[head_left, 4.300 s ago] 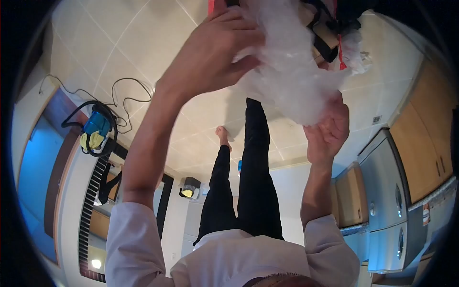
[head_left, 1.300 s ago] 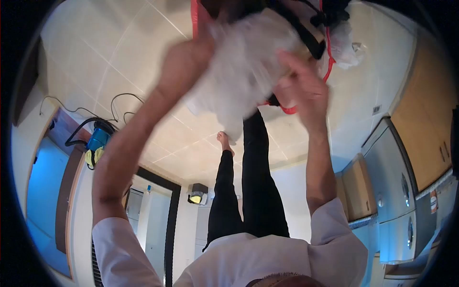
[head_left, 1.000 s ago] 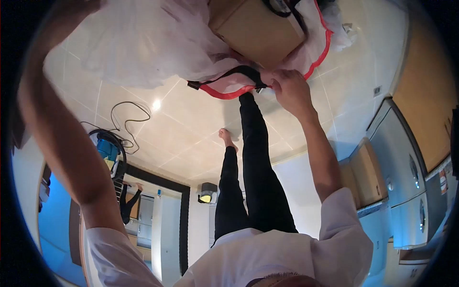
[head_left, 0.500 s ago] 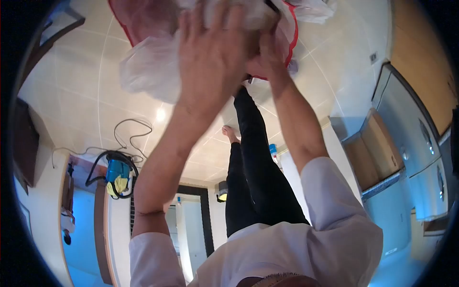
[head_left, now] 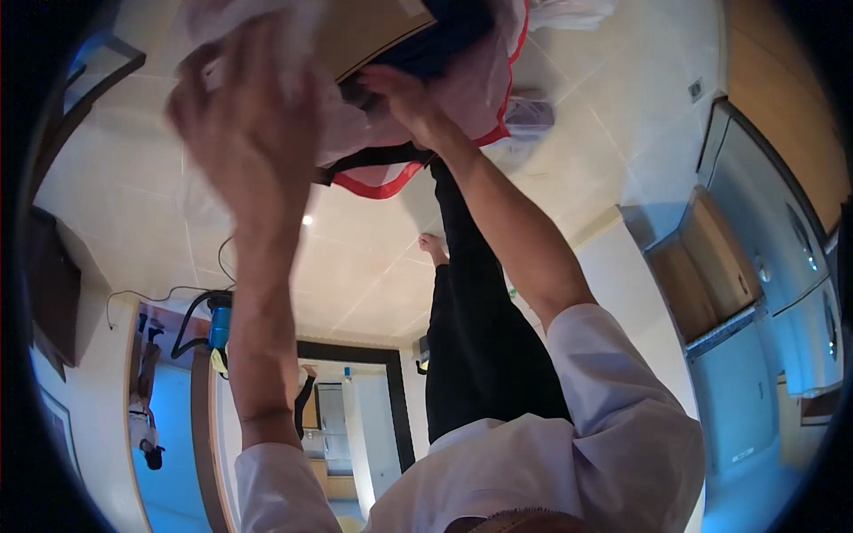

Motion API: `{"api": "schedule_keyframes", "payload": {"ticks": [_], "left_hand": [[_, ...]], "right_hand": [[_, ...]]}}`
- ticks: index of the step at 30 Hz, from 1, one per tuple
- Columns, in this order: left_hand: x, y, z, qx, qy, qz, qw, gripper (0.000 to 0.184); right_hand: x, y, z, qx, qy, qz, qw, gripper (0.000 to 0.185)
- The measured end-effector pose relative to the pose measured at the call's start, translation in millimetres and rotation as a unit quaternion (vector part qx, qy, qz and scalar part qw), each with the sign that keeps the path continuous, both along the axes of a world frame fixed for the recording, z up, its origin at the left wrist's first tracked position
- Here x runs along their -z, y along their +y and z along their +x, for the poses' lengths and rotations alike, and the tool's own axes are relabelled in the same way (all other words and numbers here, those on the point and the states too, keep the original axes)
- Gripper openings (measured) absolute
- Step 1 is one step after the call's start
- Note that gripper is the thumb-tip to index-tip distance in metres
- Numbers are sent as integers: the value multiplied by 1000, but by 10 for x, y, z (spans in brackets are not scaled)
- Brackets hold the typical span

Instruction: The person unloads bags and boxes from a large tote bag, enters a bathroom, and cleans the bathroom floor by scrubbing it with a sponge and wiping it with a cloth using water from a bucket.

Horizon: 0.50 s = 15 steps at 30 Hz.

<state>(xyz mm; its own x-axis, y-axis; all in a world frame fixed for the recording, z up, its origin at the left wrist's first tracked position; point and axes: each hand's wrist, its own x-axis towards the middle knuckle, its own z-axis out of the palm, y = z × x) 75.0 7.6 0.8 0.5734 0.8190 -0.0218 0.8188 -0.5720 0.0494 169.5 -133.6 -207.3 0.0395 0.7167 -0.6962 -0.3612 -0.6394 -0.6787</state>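
A translucent bag with red trim and a black strap lies open at the top of the view. Inside it are a brown cardboard box and dark blue cloth. My left hand, blurred, has its fingers spread over crumpled whitish plastic at the upper left. Reaching into the bag, my right hand has its fingers extended beside the lower edge of the box. What lies under both sets of fingertips is partly hidden.
White plastic and another translucent bundle lie on the tiled floor right of the bag. A blue vacuum cleaner with a black hose and cable is at the left. A fridge stands right; a person shows far left.
My left hand has moved left, away from the bag's middle, uncovering the box and dark blue cloth. My right hand has shifted left and inward. The view has shifted slightly.
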Motion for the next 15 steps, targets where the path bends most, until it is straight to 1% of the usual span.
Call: {"api": "schedule_keyframes", "payload": {"ticks": [1, 2, 3, 4, 5, 6, 7, 8, 9, 11, 12, 13, 14, 15], "left_hand": [[86, -133, 125, 58, -59, -32, 996, 42], [278, -266, 241, 117, -120, -63, 984, 39], [491, -336, 370, 190, -195, -126, 954, 37], [699, -405, 501, 261, -258, -200, 909, 35], [913, -445, 568, 295, -251, -228, 893, 35], [1090, -476, 552, 294, -210, -222, 906, 35], [1247, -501, 491, 274, -162, -209, 925, 35], [1376, -491, 394, 251, -128, -196, 939, 35], [1475, -471, 260, 228, -100, -181, 951, 35], [1603, -385, -44, 184, -49, -152, 970, 35], [1650, -334, -195, 166, -29, -138, 976, 35], [1677, -293, -336, 148, -9, -129, 981, 35], [1694, -270, -461, 134, 7, -124, 983, 35], [1697, -251, -575, 122, 20, -119, 985, 35]], "right_hand": [[154, -26, 8, 37, 55, -25, 997, 42], [272, -198, -78, 110, 7, 84, 990, 40], [271, -224, -53, 147, -14, 139, 979, 39], [291, -265, -31, 181, -36, 193, 964, 38], [121, -131, 257, 188, -142, 77, 969, 47], [-72, 11, 551, 190, -245, -41, 950, 58], [-145, 76, 684, 187, -343, -158, 907, 70], [-42, 99, 699, 186, -341, -156, 908, 70], [148, 146, 736, 160, -364, -83, 914, 62], [418, 181, 804, 135, -381, -13, 915, 54], [508, 154, 839, -31, -439, -116, 891, 45], [459, 131, 862, -197, -476, -213, 830, 38], [362, 36, 890, -199, -472, -219, 830, 38], [29, 15, 913, -294, -470, -210, 805, 31]]}}
